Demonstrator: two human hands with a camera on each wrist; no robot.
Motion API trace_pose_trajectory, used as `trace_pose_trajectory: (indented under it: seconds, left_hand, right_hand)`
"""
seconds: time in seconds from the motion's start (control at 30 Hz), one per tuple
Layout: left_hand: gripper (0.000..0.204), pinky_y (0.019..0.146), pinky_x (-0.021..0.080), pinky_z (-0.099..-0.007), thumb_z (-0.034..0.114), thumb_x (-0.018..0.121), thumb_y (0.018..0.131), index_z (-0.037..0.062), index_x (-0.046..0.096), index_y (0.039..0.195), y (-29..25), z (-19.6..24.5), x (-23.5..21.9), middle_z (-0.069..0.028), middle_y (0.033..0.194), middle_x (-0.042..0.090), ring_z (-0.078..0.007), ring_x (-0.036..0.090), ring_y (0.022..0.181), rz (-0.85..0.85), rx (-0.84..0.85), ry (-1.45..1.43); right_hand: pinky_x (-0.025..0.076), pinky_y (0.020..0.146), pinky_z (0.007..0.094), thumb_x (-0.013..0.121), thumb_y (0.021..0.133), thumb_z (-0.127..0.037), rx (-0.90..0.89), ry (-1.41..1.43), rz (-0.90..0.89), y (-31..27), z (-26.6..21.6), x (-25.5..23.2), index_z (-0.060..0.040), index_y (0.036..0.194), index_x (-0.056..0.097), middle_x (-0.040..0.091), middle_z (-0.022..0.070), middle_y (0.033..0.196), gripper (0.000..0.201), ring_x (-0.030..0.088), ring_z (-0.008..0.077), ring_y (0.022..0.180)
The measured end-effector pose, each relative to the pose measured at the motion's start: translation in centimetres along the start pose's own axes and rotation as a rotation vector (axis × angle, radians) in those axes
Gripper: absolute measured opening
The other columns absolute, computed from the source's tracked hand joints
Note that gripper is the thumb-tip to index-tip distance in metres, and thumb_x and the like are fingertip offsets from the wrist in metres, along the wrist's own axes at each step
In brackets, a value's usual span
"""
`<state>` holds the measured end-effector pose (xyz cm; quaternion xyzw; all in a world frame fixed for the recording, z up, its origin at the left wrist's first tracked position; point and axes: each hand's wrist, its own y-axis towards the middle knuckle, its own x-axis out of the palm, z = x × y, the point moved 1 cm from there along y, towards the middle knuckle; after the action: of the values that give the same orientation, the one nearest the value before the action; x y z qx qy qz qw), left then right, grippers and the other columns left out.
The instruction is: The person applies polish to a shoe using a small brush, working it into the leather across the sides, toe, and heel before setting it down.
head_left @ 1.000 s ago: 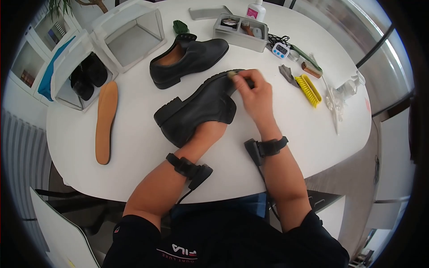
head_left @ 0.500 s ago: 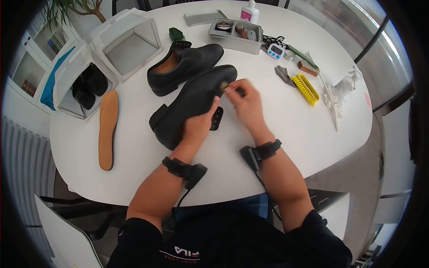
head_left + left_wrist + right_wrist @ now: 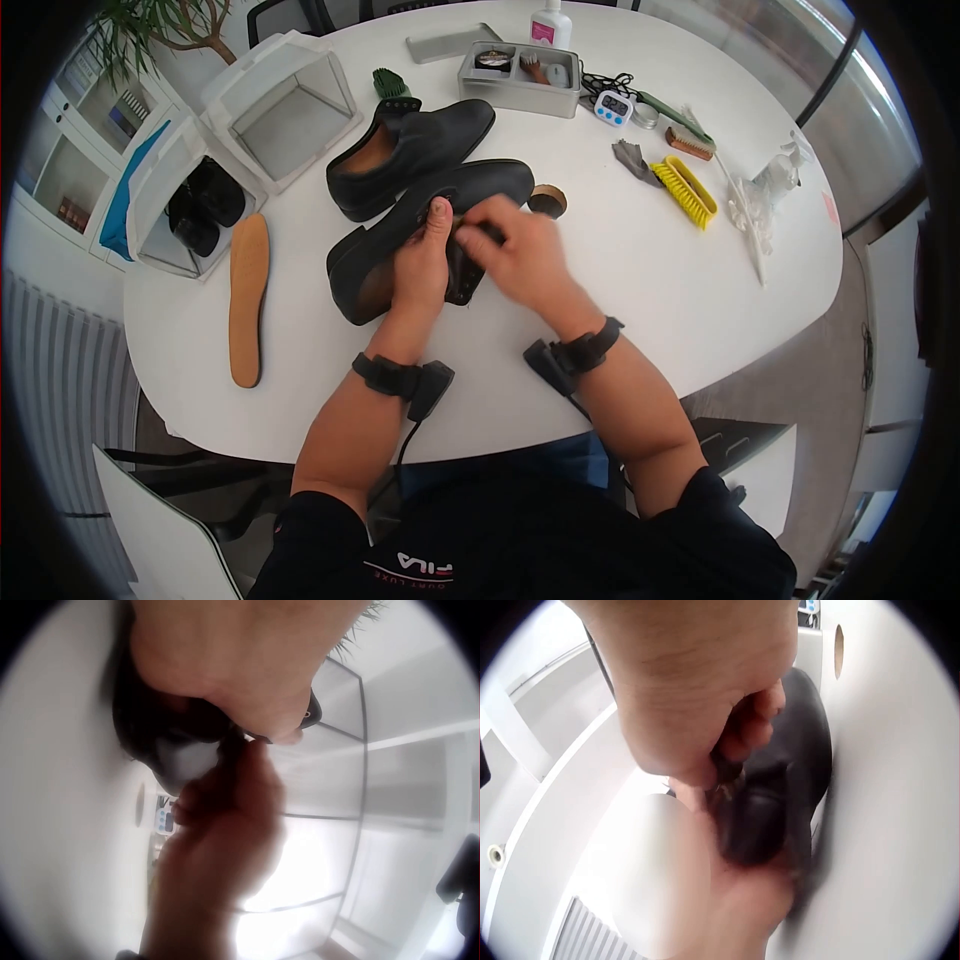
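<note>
In the head view, my left hand grips a black leather shoe at its opening, thumb lying on the upper. The shoe's toe points to the far right. My right hand pinches a small brush with a dark handle, close at the lacing flap; its tip is mostly hidden by the fingers. The second black shoe stands just behind. A round dark disc with a tan edge is on the table beside the toe.
A tan insole lies at left, near white shoe boxes. At the back stand a metal tin, a white bottle and a green brush. A yellow brush, timer and grey cloth lie right.
The held shoe has turned from sole-edge up to upper up, and my left thumb now lies outside on it. My right hand has moved from near the toe back to the lacing area, uncovering the disc.
</note>
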<state>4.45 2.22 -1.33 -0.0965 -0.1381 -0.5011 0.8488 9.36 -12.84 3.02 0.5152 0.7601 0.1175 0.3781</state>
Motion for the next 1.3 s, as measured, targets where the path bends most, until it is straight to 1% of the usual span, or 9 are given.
trace_pose_trajectory:
  seconds: [0.2, 0.4, 0.5, 0.6, 0.67, 0.77, 0.9, 1.0, 1.3]
  left_hand:
    - [0.059, 0.105, 0.049, -0.0295, 0.046, 0.069, 0.105, -0.0054, 0.065, 0.134, -0.2, 0.3, 0.9, -0.0083, 0.131, 0.068, -0.015, 0.062, 0.119, 0.031, 0.129, 0.038]
    - [0.056, 0.106, 0.048, -0.0294, 0.044, 0.069, 0.106, -0.0057, 0.067, 0.132, 0.8, -0.1, -0.1, -0.0079, 0.13, 0.069, -0.0148, 0.062, 0.119, 0.046, 0.082, -0.027]
    - [0.052, 0.105, 0.048, -0.0288, 0.041, 0.068, 0.106, -0.0053, 0.069, 0.13, 0.9, 0.0, -0.4, -0.007, 0.128, 0.07, -0.0145, 0.063, 0.117, 0.062, 0.092, -0.023]
    - [0.054, 0.106, 0.048, -0.0295, 0.043, 0.068, 0.106, -0.0055, 0.069, 0.13, 0.4, 0.5, 0.0, -0.0077, 0.129, 0.07, -0.0156, 0.063, 0.118, 0.096, 0.087, 0.023]
    - [0.054, 0.106, 0.048, -0.0298, 0.043, 0.068, 0.106, -0.0055, 0.069, 0.13, 0.5, 0.4, 0.0, -0.0083, 0.13, 0.07, -0.0162, 0.063, 0.119, 0.122, 0.071, 0.061]
    - [0.065, 0.108, 0.048, -0.0315, 0.047, 0.071, 0.102, -0.007, 0.063, 0.136, 1.0, 0.1, -0.4, -0.0112, 0.137, 0.066, -0.0185, 0.062, 0.123, 0.022, 0.115, 0.031]
    - [0.064, 0.109, 0.048, -0.0318, 0.047, 0.072, 0.102, -0.0061, 0.063, 0.137, 0.6, 0.0, -0.4, -0.0113, 0.137, 0.066, -0.0185, 0.062, 0.124, 0.047, 0.128, 0.016]
    - [0.064, 0.11, 0.048, -0.0321, 0.047, 0.071, 0.103, -0.0061, 0.062, 0.137, 0.3, 0.3, 0.0, -0.0116, 0.138, 0.065, -0.0189, 0.061, 0.125, 0.048, 0.15, 0.039]
    - [0.059, 0.113, 0.045, -0.0326, 0.043, 0.068, 0.106, -0.0051, 0.061, 0.14, 0.5, -0.4, -0.2, -0.011, 0.14, 0.064, -0.0195, 0.059, 0.128, 0.033, 0.147, 0.037]
  right_hand:
    - [0.056, 0.067, 0.0451, 0.077, 0.093, -0.029, 0.366, -0.281, 0.245, 1.1, 3.8, -2.0, -0.01, 0.097, 0.071, 0.074, 0.0108, 0.075, 0.021, 0.073, 0.0341, 0.071]
    - [0.056, 0.07, 0.0472, 0.076, 0.091, -0.028, 0.161, -0.083, -0.122, 0.0, 2.5, -0.5, -0.0121, 0.098, 0.071, 0.073, 0.0147, 0.077, 0.018, 0.072, 0.0379, 0.076]
    - [0.057, 0.074, 0.0464, 0.077, 0.091, -0.028, 0.271, -0.356, 0.049, 0.5, 5.1, -1.0, -0.0117, 0.101, 0.072, 0.075, 0.0146, 0.08, 0.02, 0.074, 0.0361, 0.081]
    - [0.057, 0.074, 0.045, 0.077, 0.092, -0.028, 0.482, -0.119, 0.238, 1.0, 6.4, -1.5, -0.0115, 0.104, 0.073, 0.076, 0.0137, 0.081, 0.021, 0.074, 0.0346, 0.08]
    - [0.057, 0.073, 0.0435, 0.078, 0.092, -0.029, 0.488, -0.081, 0.256, 0.8, 5.5, -1.1, -0.0112, 0.104, 0.074, 0.076, 0.0137, 0.082, 0.022, 0.075, 0.0338, 0.079]
    - [0.056, 0.071, 0.0453, 0.08, 0.09, -0.029, 0.183, -0.042, 0.019, -0.2, 3.9, 0.8, -0.011, 0.099, 0.072, 0.074, 0.015, 0.081, 0.021, 0.073, 0.0354, 0.076]
    - [0.057, 0.073, 0.0467, 0.079, 0.091, -0.03, 0.261, -0.212, 0.133, 0.4, 3.9, 0.0, -0.0105, 0.099, 0.072, 0.075, 0.0135, 0.081, 0.022, 0.073, 0.0357, 0.078]
    - [0.058, 0.076, 0.0445, 0.078, 0.092, -0.03, 0.557, -0.107, 0.232, 1.2, 6.0, -1.7, -0.0081, 0.103, 0.073, 0.078, 0.0133, 0.087, 0.025, 0.075, 0.0346, 0.083]
    - [0.056, 0.073, 0.0387, 0.079, 0.09, -0.024, 0.312, 0.076, -0.131, -0.1, 2.9, 0.0, -0.0068, 0.098, 0.073, 0.076, 0.0127, 0.086, 0.02, 0.073, 0.0272, 0.076]
